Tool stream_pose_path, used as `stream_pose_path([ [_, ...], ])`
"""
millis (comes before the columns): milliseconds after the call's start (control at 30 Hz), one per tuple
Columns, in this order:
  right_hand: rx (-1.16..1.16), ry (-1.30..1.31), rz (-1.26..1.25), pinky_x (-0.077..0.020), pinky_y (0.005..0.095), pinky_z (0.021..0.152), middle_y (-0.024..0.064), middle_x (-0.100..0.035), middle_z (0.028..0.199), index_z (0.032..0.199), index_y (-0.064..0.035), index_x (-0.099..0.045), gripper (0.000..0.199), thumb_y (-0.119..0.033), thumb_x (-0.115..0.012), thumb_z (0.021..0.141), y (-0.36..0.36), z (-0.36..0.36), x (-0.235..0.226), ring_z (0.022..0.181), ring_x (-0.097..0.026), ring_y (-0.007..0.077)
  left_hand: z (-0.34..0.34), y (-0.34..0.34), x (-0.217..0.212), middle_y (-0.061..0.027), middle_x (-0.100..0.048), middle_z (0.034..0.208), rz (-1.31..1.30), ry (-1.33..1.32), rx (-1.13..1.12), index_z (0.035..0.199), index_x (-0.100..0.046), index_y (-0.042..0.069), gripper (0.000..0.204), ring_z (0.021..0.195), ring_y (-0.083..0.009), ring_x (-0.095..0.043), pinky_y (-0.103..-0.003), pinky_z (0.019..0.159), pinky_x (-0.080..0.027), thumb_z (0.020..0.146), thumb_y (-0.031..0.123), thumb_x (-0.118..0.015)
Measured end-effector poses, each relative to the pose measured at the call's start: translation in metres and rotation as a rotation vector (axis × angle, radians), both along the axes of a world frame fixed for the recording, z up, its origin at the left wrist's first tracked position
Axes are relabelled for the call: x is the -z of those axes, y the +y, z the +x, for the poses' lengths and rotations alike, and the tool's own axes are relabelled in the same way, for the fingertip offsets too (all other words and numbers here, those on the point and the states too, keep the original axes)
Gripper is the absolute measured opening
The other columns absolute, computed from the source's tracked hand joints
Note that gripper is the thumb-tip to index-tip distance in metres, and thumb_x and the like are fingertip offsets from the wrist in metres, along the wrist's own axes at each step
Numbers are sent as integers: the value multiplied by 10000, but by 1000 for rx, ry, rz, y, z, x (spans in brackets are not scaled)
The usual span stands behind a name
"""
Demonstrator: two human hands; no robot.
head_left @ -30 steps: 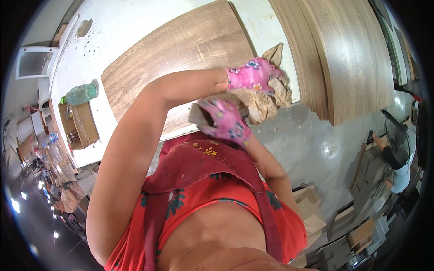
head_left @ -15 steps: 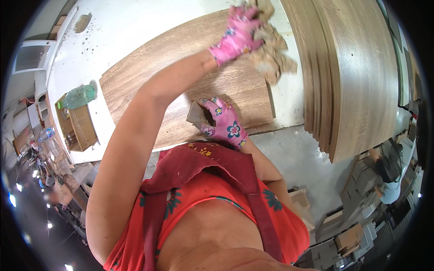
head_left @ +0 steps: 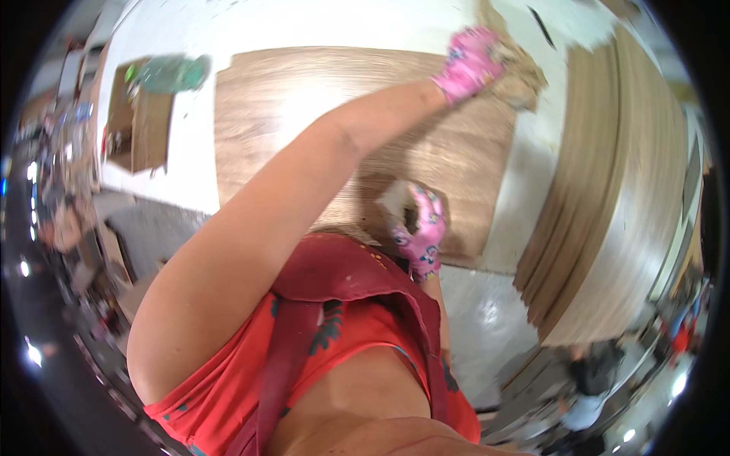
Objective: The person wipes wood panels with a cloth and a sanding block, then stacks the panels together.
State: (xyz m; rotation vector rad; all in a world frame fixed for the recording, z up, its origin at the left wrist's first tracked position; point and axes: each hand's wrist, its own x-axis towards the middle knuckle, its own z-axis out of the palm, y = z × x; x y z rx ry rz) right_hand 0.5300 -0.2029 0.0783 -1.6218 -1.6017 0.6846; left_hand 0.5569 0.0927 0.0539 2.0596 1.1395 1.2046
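A wood-grain board (head_left: 304, 152) lies flat on a white work surface in front of me. My left hand (head_left: 471, 64), in a pink flowered glove, reaches across it to the far right corner. Its fingers are closed on a crumpled beige cloth (head_left: 525, 76), which hangs partly past the board's edge. Close to my body, my right hand (head_left: 423, 234), in a matching glove, grips a small, pale grey-brown flat piece (head_left: 393, 201) at the board's near side. I cannot make out what kind of piece that is.
Right of the board stands a stack of wood-grain panels (head_left: 631, 197). On the left are a green plastic bottle (head_left: 171, 74) and an open cardboard box (head_left: 150, 121). A thin dark strip (head_left: 541, 26) lies at the far right. Another person (head_left: 589, 387) is at the lower right.
The whole view has shifted and turned. My left hand and the cloth are now at the board's far right corner. My right hand still holds the flat piece near the close edge.
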Motion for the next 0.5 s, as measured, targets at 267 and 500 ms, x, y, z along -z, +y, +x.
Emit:
stream_pose_path([
  [267, 208, 137, 50, -445, 360, 751, 128, -564, 991, 1147, -37, -578, 581, -325, -734, 667, 4, -10, -1, 873, -538, 267, -123, -17, -16, -83, -611, 882, -301, 200, -116, 1121, -622, 83, 433, 743, -217, -592, -365, 649, -534, 692, 127, -654],
  [500, 246, -8, -5, -427, 334, 743, 96, -560, 1022, 1196, -37, -563, 553, -285, -694, 719, -3, -9, 1, 856, -516, 224, -329, -5, -12, -130, -609, 914, -140, 133, -365, 1170, -564, -2, 453, 621, -152, -603, -205, 439, -539, 722, 18, -625],
])
